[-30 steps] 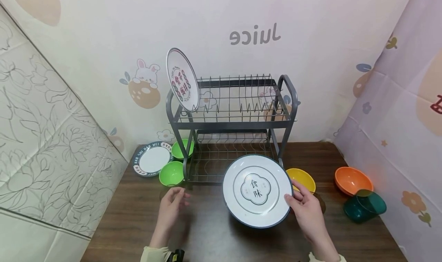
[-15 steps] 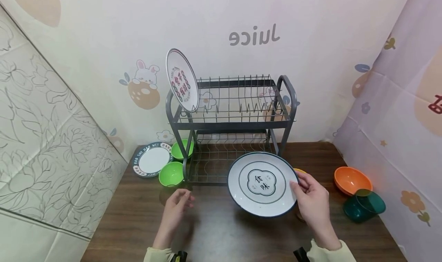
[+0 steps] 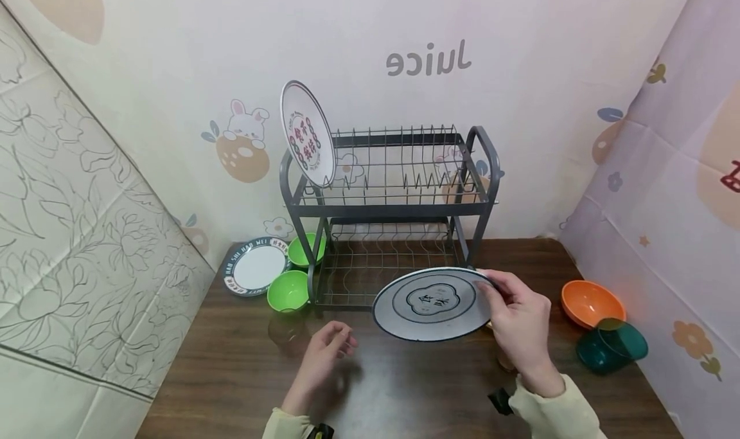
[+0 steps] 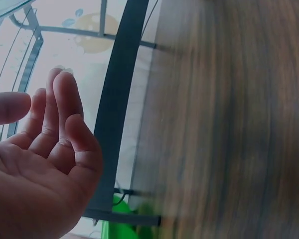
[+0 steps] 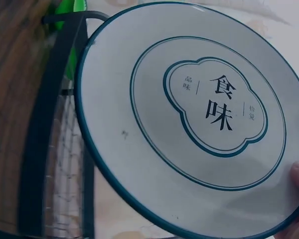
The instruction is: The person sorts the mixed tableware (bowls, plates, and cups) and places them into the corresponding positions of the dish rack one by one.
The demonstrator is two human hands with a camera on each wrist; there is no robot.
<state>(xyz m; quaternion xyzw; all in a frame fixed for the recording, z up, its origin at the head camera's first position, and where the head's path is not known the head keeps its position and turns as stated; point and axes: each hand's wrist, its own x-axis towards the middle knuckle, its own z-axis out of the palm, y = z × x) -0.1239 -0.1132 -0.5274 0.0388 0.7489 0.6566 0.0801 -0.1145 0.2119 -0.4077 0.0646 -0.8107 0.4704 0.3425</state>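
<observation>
White plate (image 3: 430, 305), tilted before the rack (image 3: 393, 210), partly hides the right hand (image 3: 517, 313) pinching its rim; before the rack's left end, the loose left hand (image 3: 325, 353) holds nothing, thumb cropped in its wrist view.

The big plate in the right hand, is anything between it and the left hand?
No. In the head view, only bare brown table shows in the gap between the plate and the left hand.
</observation>
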